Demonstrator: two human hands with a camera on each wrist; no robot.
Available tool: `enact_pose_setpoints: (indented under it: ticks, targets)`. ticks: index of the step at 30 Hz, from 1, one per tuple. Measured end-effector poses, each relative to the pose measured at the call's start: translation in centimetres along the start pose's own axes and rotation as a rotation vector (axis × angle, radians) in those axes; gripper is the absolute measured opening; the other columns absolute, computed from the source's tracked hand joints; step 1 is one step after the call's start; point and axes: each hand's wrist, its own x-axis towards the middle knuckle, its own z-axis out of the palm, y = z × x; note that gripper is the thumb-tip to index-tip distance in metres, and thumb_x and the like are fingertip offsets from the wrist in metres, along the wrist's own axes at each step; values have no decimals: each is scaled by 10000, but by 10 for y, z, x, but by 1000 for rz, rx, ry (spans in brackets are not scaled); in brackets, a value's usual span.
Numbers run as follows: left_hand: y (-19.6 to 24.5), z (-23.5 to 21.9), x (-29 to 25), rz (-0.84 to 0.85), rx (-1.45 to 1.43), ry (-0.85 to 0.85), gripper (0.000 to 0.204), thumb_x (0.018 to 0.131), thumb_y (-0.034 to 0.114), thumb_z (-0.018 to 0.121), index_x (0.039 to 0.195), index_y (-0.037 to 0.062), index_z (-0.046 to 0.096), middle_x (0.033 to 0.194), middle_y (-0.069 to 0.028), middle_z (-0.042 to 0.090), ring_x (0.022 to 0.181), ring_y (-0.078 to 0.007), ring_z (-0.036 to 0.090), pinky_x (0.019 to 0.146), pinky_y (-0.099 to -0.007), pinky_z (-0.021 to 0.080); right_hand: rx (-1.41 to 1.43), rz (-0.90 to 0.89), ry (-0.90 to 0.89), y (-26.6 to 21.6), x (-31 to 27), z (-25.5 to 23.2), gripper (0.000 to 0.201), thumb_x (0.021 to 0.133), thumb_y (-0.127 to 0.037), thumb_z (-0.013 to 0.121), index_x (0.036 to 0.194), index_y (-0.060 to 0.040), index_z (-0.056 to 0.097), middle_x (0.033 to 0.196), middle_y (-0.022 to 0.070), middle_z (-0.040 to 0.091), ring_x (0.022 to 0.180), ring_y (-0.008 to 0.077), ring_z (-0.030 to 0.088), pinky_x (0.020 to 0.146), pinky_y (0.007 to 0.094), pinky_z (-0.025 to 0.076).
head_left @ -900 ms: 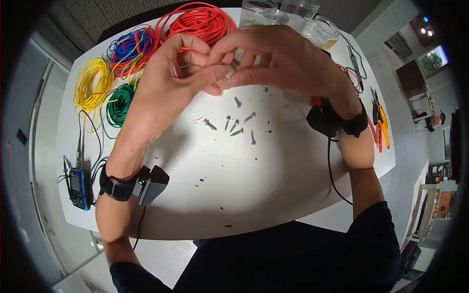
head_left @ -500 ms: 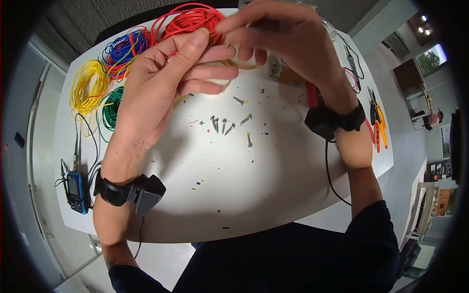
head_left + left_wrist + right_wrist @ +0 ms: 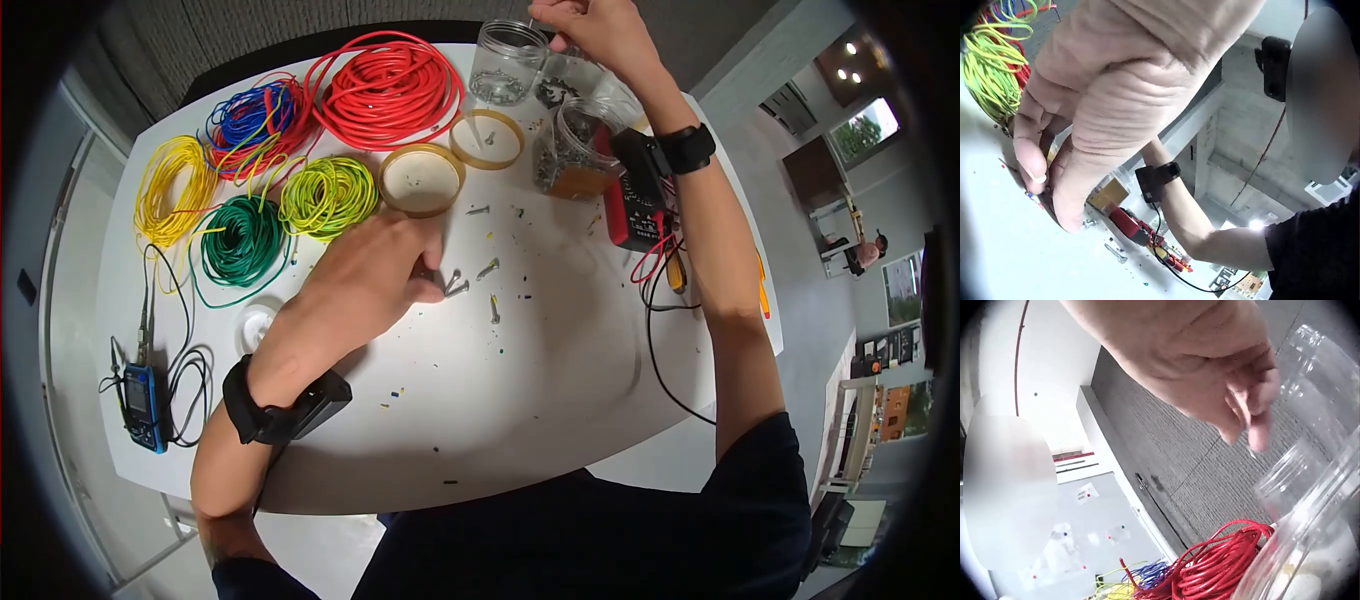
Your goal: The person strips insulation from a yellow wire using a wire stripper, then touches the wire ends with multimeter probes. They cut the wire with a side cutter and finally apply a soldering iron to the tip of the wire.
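Over the table's middle my left hand (image 3: 365, 275) reaches down among several screws (image 3: 457, 287), thumb and forefinger close together at the tabletop. Whether it pinches a screw I cannot tell, as the hand covers that spot. Another screw (image 3: 1115, 253) lies to the side in the left wrist view. My right hand (image 3: 603, 38) is raised at the far edge, above the clear jars. Its fingertips pinch a small metal piece (image 3: 1253, 454). Beneath, one jar (image 3: 502, 65) holds small metal parts; a nearer jar (image 3: 577, 150) is filled with screws.
Two shallow lids, one (image 3: 421, 180) with tiny bits and one (image 3: 487, 138) with a screw, lie mid-table. Coils of red (image 3: 388, 90), yellow-green (image 3: 328, 198) and green wire (image 3: 242, 240) fill the left. A red meter (image 3: 630, 215) and a blue handheld device (image 3: 146, 408) flank them.
My hands, close together before, have parted. The left has gone down to the screws, palm now downward; the right has moved up and away over the jars. Both lids have come into clear view.
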Motion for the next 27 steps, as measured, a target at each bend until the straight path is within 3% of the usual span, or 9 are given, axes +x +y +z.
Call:
enact_pose_setpoints:
  ticks: [4, 6, 9, 11, 15, 18, 20, 22, 27]
  targets:
    - [0, -2, 0, -13, -67, -4, 245, 753, 66, 845, 882, -12, 651, 788, -108, 708, 765, -245, 713, 731, -357, 540, 108, 12, -83, -21, -18, 0, 202, 959, -150, 711, 1060, 25, 708, 901, 65, 753, 663, 89, 683, 556, 222, 521]
    - [4, -6, -1, -29, -44, -33, 240, 755, 62, 842, 876, -10, 648, 787, -104, 705, 764, -234, 711, 727, -354, 539, 389, -46, -236, -41, -38, -1, 210, 959, -155, 712, 1082, 15, 710, 888, 46, 744, 667, 86, 679, 560, 214, 518]
    - [9, -10, 1, -1, -15, -46, 212, 760, 44, 827, 864, -2, 647, 778, -96, 692, 757, -217, 701, 722, -347, 537, 226, -90, -402, -52, -65, -2, 264, 946, -205, 745, 1167, -63, 717, 972, 4, 754, 728, 92, 704, 599, 245, 529]
    - [11, -13, 1, -50, -82, -95, 196, 771, 30, 811, 861, 0, 640, 792, -91, 681, 757, -196, 689, 720, -334, 534, 232, -146, -606, -59, -86, 5, 291, 920, -252, 746, 1136, -59, 729, 923, 94, 750, 720, 164, 729, 678, 300, 578]
    - [9, -15, 5, -90, -131, -111, 159, 806, 7, 783, 858, 1, 632, 821, -79, 686, 763, -165, 683, 721, -320, 532, -6, -398, -665, -55, -98, 8, 321, 929, -265, 715, 1173, -57, 712, 947, 120, 761, 788, 208, 752, 727, 336, 578]
    - [15, -22, 9, -68, -193, -28, 136, 870, -9, 750, 925, -6, 625, 892, -60, 701, 780, -135, 686, 696, -294, 546, 36, -417, -718, -54, -101, 3, 341, 905, -247, 727, 1189, -60, 706, 934, 124, 758, 810, 214, 752, 750, 346, 573]
    - [28, -26, 11, -200, -501, 164, 139, 911, -11, 726, 1008, 4, 627, 891, -62, 714, 764, -145, 719, 639, -284, 545, 61, -395, -707, -57, -104, 5, 340, 900, -252, 726, 1182, -62, 710, 924, 125, 755, 807, 211, 749, 754, 346, 571]
    - [27, -27, 13, -131, -538, 162, 238, 953, 9, 704, 1139, -3, 557, 947, -65, 702, 802, -142, 733, 633, -265, 576, 89, -379, -695, -58, -106, 11, 340, 895, -257, 725, 1175, -64, 714, 914, 126, 753, 803, 208, 746, 757, 345, 570]
    - [45, -37, 11, -97, -751, 276, 403, 979, 69, 697, 1264, -40, 433, 1021, -177, 696, 842, -274, 769, 623, -329, 640, 245, -386, -614, -59, -106, 15, 314, 913, -298, 701, 1118, -63, 737, 877, 112, 742, 789, 211, 733, 732, 334, 559]
